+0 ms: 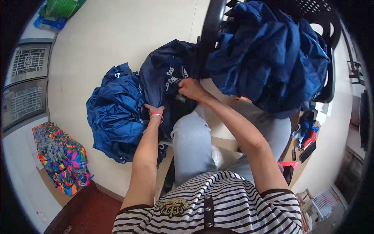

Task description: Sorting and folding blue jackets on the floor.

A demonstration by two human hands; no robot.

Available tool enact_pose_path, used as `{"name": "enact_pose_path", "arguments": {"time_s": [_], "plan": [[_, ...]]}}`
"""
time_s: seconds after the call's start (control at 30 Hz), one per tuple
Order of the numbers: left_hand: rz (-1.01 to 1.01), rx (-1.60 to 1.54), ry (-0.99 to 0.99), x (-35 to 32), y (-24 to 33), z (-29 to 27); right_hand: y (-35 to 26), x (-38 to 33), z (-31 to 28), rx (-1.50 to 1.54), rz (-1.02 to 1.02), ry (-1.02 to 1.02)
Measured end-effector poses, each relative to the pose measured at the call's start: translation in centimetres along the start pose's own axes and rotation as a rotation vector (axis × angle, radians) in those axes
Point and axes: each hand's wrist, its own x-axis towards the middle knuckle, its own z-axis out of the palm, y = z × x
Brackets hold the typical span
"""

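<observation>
A dark navy fabric piece with white print stands bunched up in front of me, between a pile of shinier blue fabric and a black chair. My right hand is closed like a fist on the fabric, beside the white print. Lower and further left, my left hand pinches the near side of the same fabric, its fingertips partly hidden in the folds. A red-and-white band circles the left wrist. The shinier blue fabric pile lies on the floor just left of that hand.
A black plastic chair at the right bears a big heap of navy fabric. Multicoloured fabric bundles lie at the left. Small items, with a black phone-like object, rest on cardboard to the right. A green package is at the far left.
</observation>
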Motion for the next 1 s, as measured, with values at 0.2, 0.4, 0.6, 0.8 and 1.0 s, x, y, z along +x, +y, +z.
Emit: {"name": "enact_pose_path", "arguments": {"time_s": [0.2,0.4,0.6,0.8,1.0], "plan": [[-0.280,-1.263,-0.100,4.6,-2.6,-2.3,6.5,6.5,5.8,-0.148,0.086,-0.131],[0.026,-1.681,-0.508,0.4,-4.1,-17.8,3.2,10.4,11.3,-0.522,-0.125,0.084],[0.341,-0.697,0.385,-2.9,2.5,-18.4,4.8,12.0,13.4,-0.813,-0.178,-0.187],[0.682,-0.894,-0.249,-6.1,11.8,-9.1,7.9,15.4,10.9,-0.442,-0.272,-0.225],[-0.090,-0.770,0.052,12.5,-5.3,5.1,7.3,20.3,7.4,-0.259,-0.158,0.290]]}}
